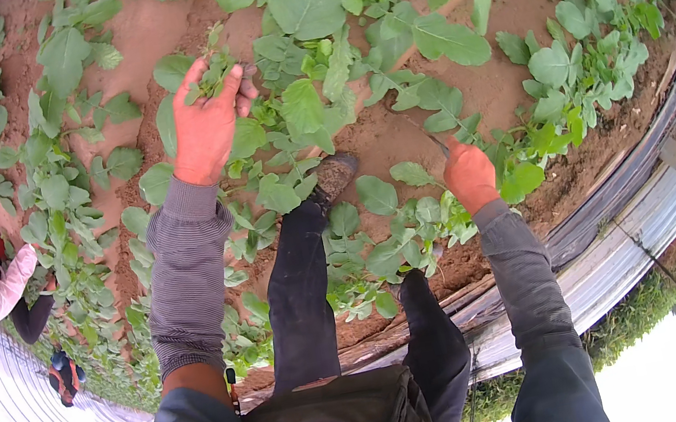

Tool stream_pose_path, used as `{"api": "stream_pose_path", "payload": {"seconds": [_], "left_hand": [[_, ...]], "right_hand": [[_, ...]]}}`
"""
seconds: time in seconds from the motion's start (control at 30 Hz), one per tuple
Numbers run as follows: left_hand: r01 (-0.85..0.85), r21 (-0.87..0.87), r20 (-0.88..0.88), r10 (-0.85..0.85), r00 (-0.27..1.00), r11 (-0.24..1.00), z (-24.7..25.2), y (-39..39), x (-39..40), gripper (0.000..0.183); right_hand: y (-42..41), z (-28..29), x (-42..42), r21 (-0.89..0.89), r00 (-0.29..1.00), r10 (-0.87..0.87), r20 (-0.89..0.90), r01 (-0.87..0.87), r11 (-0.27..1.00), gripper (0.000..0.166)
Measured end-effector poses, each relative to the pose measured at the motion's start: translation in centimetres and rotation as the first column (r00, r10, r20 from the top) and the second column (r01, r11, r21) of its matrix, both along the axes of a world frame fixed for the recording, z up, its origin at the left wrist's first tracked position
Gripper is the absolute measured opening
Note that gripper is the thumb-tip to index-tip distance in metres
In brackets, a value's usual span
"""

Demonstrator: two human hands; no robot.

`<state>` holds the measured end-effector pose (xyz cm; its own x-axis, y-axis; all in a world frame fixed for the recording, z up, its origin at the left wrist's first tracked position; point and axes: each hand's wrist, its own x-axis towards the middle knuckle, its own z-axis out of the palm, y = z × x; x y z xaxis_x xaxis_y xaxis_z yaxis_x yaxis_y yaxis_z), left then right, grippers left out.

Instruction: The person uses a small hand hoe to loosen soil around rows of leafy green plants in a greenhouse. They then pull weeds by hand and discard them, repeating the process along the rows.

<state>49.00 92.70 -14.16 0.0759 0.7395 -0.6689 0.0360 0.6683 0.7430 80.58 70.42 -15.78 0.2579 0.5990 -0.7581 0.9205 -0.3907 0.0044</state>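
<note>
My left hand (207,119), in a grey striped sleeve, is raised over a row of broad-leaved vegetable plants (304,106). Between its thumb and fingers it pinches a small sprig of green leaves (214,74). My right hand (470,174) is closed around the grip of a thin metal hand tool (425,131), perhaps a small sickle. The tool's slender shaft slants up and left across bare brown soil (395,134). Its far end lies low by the leaves, and its exact shape is hard to make out. My fist hides the grip.
My soil-covered shoe (336,178) stands between plant rows. A dark bag (339,418) hangs at my waist. Along the right runs a plastic-sheeted greenhouse edge (632,242). A person in pink (5,283) crouches among the left rows, with another person (64,377) farther off.
</note>
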Motion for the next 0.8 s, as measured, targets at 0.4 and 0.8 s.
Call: {"api": "stream_pose_path", "payload": {"seconds": [0.4,0.8], "left_hand": [[-0.04,-0.16,0.036,0.046,0.998,0.986,6.0,-14.4,5.1,0.03],[0.608,0.268,0.419,-0.658,0.625,0.747,20.8,-38.4,37.7,0.025]], "right_hand": [[-5.4,-0.7,-2.4,0.115,0.967,-0.253,-0.02,0.253,0.96,0.019],[-21.8,11.0,-6.5,0.301,0.646,-0.607,-0.463,0.759,0.577,0.049]]}}
